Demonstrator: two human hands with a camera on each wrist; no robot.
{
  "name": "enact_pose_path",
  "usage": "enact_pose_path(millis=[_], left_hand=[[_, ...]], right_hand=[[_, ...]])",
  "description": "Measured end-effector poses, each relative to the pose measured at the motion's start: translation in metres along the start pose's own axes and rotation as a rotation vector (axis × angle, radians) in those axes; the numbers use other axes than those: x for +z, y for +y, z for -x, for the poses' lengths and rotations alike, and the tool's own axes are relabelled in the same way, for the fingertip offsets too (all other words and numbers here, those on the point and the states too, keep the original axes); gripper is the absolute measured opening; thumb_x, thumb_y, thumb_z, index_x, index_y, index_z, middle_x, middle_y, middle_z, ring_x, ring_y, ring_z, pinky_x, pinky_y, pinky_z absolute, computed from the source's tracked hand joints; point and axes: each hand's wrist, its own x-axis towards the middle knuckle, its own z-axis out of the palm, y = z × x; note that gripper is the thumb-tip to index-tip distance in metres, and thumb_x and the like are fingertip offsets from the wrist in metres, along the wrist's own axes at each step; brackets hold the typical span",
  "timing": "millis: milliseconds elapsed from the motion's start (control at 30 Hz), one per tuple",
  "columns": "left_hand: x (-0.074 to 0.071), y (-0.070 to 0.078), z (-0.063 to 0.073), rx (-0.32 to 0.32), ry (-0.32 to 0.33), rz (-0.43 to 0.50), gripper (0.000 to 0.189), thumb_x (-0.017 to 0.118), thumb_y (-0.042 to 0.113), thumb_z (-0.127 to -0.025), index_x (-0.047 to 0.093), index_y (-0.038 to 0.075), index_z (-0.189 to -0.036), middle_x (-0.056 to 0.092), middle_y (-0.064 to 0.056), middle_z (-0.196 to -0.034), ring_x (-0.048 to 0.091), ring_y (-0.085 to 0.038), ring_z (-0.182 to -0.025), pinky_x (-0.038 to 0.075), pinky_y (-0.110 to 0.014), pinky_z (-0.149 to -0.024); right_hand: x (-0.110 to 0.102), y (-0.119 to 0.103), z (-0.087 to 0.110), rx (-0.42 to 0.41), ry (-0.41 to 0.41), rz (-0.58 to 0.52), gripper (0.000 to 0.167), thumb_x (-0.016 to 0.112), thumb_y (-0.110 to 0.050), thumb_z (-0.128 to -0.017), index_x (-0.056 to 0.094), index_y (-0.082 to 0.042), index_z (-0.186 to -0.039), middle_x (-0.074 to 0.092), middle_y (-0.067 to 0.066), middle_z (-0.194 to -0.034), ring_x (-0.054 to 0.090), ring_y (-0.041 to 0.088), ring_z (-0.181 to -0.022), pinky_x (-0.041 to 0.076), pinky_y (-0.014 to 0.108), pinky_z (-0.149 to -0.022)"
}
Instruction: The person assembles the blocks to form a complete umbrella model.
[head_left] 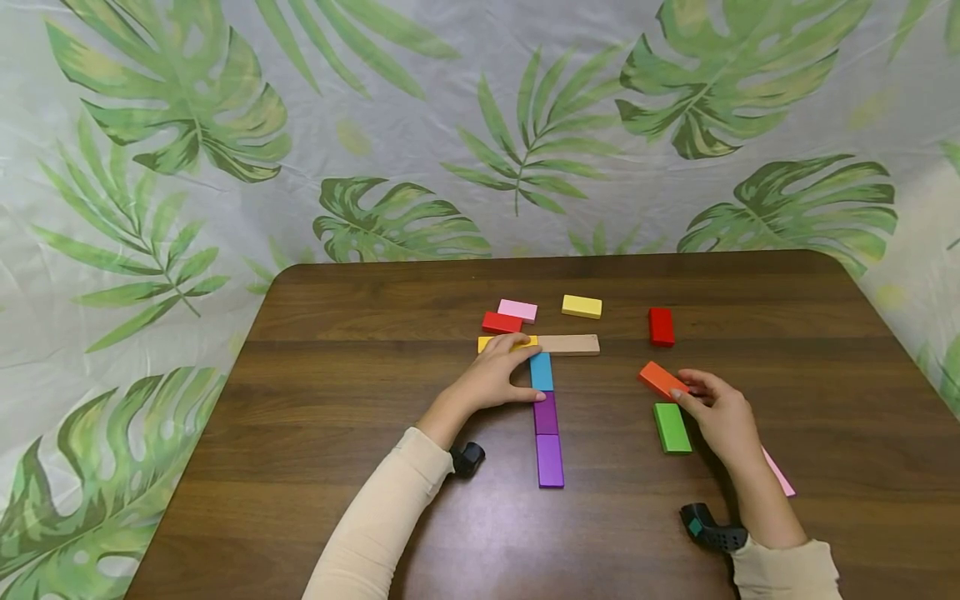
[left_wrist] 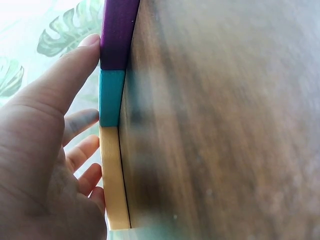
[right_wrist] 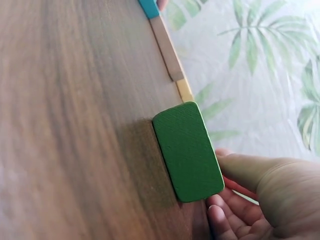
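Near the table's middle, wooden blocks lie in a T shape: a yellow-orange block [head_left: 487, 344] and a natural wood block [head_left: 570, 345] form the crossbar, a blue block [head_left: 542, 372] and two purple blocks [head_left: 550, 461] the stem. My left hand [head_left: 491, 375] rests over them with fingers extended; its thumb touches the upper purple block [left_wrist: 116, 45], the other fingertips are at the blue and yellow-orange blocks. On the right, my right hand [head_left: 723, 417] pinches the right end of an orange block [head_left: 658, 377]. A green block [head_left: 672, 429] lies just below it and partly hides the grip in the right wrist view.
Behind the crossbar lie a pink block [head_left: 518, 311], a red block [head_left: 502, 322] and a yellow block [head_left: 582, 307]. Another red block [head_left: 662, 327] is beyond the orange one. Partly hidden by my right forearm is a pink piece [head_left: 778, 473]. A leaf-patterned cloth [head_left: 405, 125] hangs behind the table.
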Motion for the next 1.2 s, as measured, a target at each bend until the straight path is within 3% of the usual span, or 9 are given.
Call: enact_pose_path(millis=[167,600,767,933,1200], left_hand=[[0.001,-0.001,0.000,0.001,0.002,0.006,0.076,0.067,0.052,-0.073,0.040,0.020,-0.137,0.030,-0.001,-0.139,0.020,-0.020,-0.128,0.023,-0.036,-0.102],[0.002,-0.001,0.000,0.001,0.003,0.016,0.076,0.066,0.052,-0.073,0.040,0.020,-0.137,0.030,-0.001,-0.139,0.019,-0.020,-0.129,0.023,-0.036,-0.102],[0.002,-0.001,0.000,-0.009,-0.004,0.017,0.076,0.066,0.053,-0.074,0.040,0.021,-0.137,0.029,-0.001,-0.140,0.019,-0.020,-0.129,0.023,-0.036,-0.102],[0.002,-0.001,0.001,-0.008,-0.005,0.016,0.076,0.066,0.053,-0.073,0.040,0.021,-0.137,0.029,0.000,-0.140,0.019,-0.020,-0.129,0.023,-0.036,-0.102],[0.000,0.000,0.002,0.006,0.003,0.020,0.076,0.066,0.051,-0.074,0.040,0.019,-0.137,0.029,-0.002,-0.140,0.018,-0.020,-0.129,0.022,-0.036,-0.103]], right_hand=[[0.001,0.000,-0.002,0.024,-0.006,0.023,0.037,0.058,-0.026,-0.088,0.058,0.001,-0.113,0.059,0.019,-0.096,0.051,0.023,-0.083,0.040,0.021,-0.064],[0.000,-0.006,-0.004,0.009,-0.063,0.046,0.045,0.063,-0.026,-0.084,0.054,0.005,-0.116,0.054,0.024,-0.100,0.051,0.033,-0.085,0.042,0.039,-0.068],[0.001,-0.008,-0.004,0.002,-0.032,0.064,0.040,0.064,-0.023,-0.084,0.056,0.006,-0.112,0.056,0.022,-0.093,0.053,0.032,-0.081,0.041,0.036,-0.064],[0.003,-0.009,-0.004,0.014,0.055,0.071,0.038,0.066,-0.022,-0.083,0.059,0.005,-0.108,0.058,0.021,-0.088,0.052,0.028,-0.077,0.039,0.029,-0.059],[0.007,-0.017,-0.005,0.001,0.188,0.018,0.033,0.070,-0.017,-0.079,0.062,0.003,-0.103,0.057,0.013,-0.085,0.047,0.005,-0.070,0.037,0.008,-0.058]])
